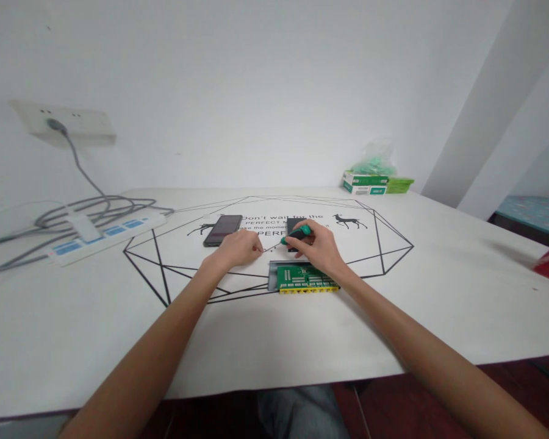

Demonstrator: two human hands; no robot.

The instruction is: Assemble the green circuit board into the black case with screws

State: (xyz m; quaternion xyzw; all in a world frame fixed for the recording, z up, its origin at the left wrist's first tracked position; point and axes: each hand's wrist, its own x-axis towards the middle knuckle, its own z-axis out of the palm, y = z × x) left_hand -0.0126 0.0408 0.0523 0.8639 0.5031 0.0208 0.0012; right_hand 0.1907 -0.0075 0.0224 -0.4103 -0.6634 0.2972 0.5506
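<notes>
Gripping a green-handled screwdriver [298, 233], the right hand [318, 244] slants it toward the curled left hand [239, 246], probably to bring the tip within reach (whether that hand pinches anything, I cannot tell); the circuit board [295, 277] lies nearer the worktop's [247, 353] front edge.

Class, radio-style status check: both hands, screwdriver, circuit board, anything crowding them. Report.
Right hand gripping screwdriver, pointed toward left hand; left grip unclear. Circuit board partly hidden by right wrist. Phone beside left hand.

Sleeveless forearms [155, 353], faded blue-grey denim [302, 411] on legs
</notes>
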